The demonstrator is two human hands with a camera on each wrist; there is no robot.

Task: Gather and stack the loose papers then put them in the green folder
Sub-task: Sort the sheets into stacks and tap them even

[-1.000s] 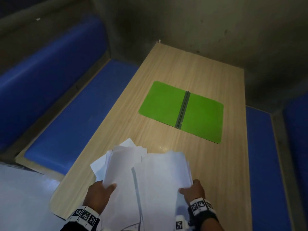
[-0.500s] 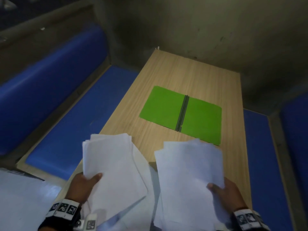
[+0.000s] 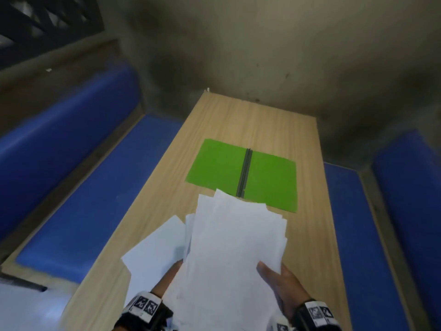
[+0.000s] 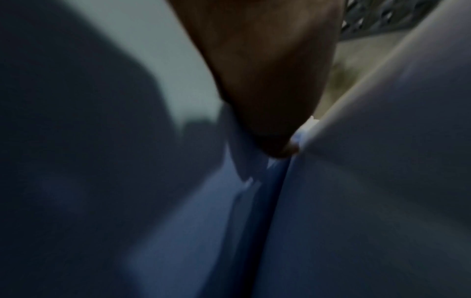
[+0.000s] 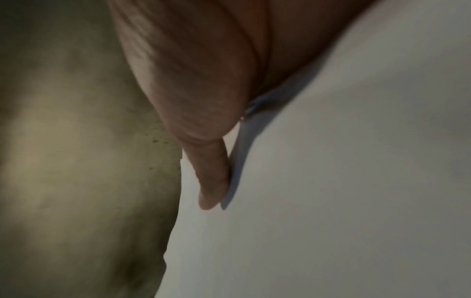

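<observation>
Both hands, the left hand (image 3: 170,274) and right hand (image 3: 284,289), grip the thin white paper sheets (image 3: 235,247); floppy and slippery, best held by the near edge.

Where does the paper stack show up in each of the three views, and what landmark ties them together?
Head: papers fill the lower centre, held above the table, their far edge overlapping the green folder.
Left wrist: blurred bluish sheets across the lower and right part, under the left hand.
Right wrist: white sheets fill the right half, the right hand gripping them.
Shared landmark: the right thumb on the stack links head and right wrist.
</observation>
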